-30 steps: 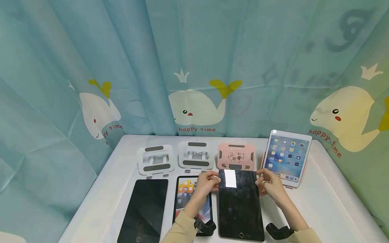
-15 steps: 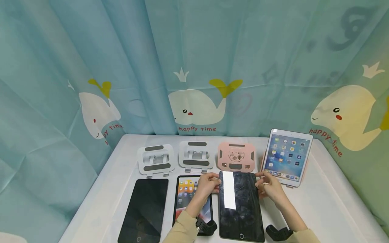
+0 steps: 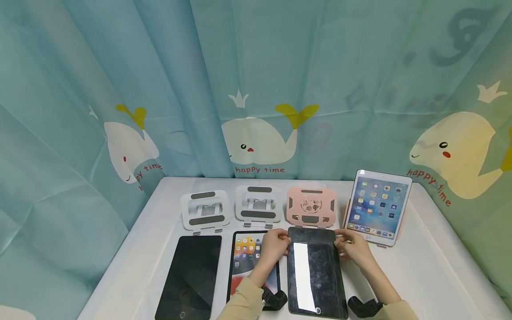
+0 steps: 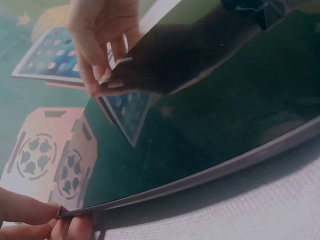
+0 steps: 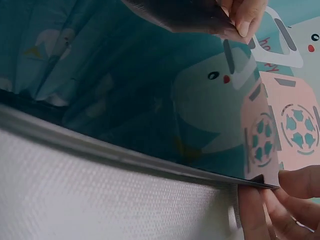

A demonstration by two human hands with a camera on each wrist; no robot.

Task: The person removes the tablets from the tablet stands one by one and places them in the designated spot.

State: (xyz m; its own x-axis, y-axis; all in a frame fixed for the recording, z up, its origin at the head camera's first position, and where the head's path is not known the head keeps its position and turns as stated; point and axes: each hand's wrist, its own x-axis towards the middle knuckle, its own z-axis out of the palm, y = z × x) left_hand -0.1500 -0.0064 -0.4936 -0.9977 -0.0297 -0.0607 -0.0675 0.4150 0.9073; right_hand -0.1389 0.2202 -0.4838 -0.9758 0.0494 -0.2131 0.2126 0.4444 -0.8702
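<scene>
My left hand (image 3: 276, 245) and right hand (image 3: 355, 251) are pinching the far corners of a black tablet (image 3: 326, 271), which is sloping between them, its far end hanging clear of the table (image 3: 424, 271). I'm judging it stiff, fairly light, slick and breakable, so opposite edges are offering the safest hold. Beyond my hands, a pink stand (image 3: 311, 205) is standing; past the right one, a white tablet (image 3: 378, 206) is leaning back.

Bare pink stand (image 3: 300, 205), one. Around it: tablets (image 3: 326, 275), four (three in front, one right); white stands (image 3: 206, 220), two (left); hands (image 3: 276, 245), two (front); printed whales (image 3: 264, 144), three (behind).
</scene>
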